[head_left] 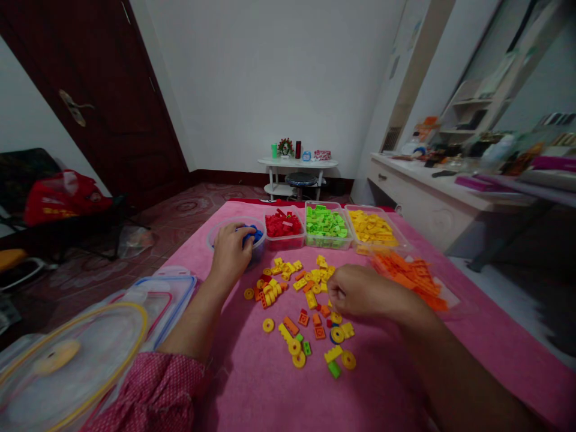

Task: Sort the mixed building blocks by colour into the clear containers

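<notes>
My left hand reaches over the rim of a round clear tub holding blue bricks. Its fingers are curved and slightly apart above the blue bricks, with no held piece to be seen. Low over the pink cloth, my right hand is closed, its fingers curled inward; what they may hold is hidden. Beside it lie loose yellow bricks, orange bricks and a red brick. Closer to me are yellow rings and a green brick.
Clear boxes stand along the far side with red bricks, green bricks and yellow bricks. A tray of orange bricks lies at the right. Stacked clear lids sit at the left edge of the pink cloth.
</notes>
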Available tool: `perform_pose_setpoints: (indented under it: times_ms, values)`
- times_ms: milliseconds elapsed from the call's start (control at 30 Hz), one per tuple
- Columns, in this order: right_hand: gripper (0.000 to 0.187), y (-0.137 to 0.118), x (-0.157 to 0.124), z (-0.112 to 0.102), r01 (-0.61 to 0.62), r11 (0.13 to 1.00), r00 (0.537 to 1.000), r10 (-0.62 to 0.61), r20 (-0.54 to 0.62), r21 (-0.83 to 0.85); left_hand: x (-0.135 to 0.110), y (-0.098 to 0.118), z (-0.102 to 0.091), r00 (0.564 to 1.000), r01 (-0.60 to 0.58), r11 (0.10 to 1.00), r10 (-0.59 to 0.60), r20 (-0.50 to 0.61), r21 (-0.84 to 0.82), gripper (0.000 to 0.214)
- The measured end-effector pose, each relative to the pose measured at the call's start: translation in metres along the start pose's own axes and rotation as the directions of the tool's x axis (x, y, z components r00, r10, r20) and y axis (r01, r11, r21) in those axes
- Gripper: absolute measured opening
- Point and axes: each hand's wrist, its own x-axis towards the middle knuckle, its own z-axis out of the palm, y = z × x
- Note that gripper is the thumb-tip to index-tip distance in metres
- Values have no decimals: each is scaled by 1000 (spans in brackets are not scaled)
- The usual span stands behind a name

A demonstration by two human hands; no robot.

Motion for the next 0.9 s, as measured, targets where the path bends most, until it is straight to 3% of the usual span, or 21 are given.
perform_pose_setpoints:
  times_ms: [133,200,267,300,333,367,400,433,467,500,600,667,733,833,900]
  values:
    - [14,-21,-1,4,-121,979,982,143,124,-165,-3,19,-8,993,-89,989,79,-88,-120,21]
    - [18,-31,1,6,-137,966,971,175,163,-220,-6,34,-11,989,-143,960,128,-78,-242,21]
    - [17,-36,1,7,-112,961,967,163,194,-253,-12,52,-12,987,-133,908,160,34,-397,21]
    - [16,-37,1,6,-100,960,968,155,198,-263,-16,60,-12,970,-92,873,187,154,-479,21]
    - [14,-36,0,5,-95,959,970,149,190,-268,-21,69,-11,922,-28,831,236,306,-556,19]
    - [13,-34,0,3,-99,957,974,150,173,-273,-28,77,-10,823,48,783,321,469,-620,17]
    - [13,-30,-1,1,-110,953,977,156,148,-281,-35,86,-9,680,128,740,419,602,-660,16]
    - [14,-25,0,0,-128,948,979,168,116,-292,-44,94,-7,533,198,700,510,675,-686,16]
    - [15,-20,1,-2,-152,942,979,185,82,-300,-52,103,-6,425,236,666,584,692,-708,17]
    - [15,-13,2,-2,-178,937,978,201,48,-301,-61,111,-4,394,230,632,635,665,-740,17]
    - [14,6,8,-1,-216,950,976,212,-41,-226,-81,133,-1,422,-36,550,765,487,-834,15]
    - [13,15,11,2,-202,967,978,190,-87,-155,-89,141,2,429,-251,519,816,387,-817,16]
    - [14,19,13,4,-178,978,981,167,-98,-114,-90,142,8,438,-388,514,833,337,-765,16]
    - [14,16,13,5,-152,984,986,145,-82,-90,-82,131,17,470,-447,555,813,344,-702,13]
    - [16,12,12,3,-156,984,985,148,-91,-86,-72,118,22,526,-440,623,763,376,-647,14]
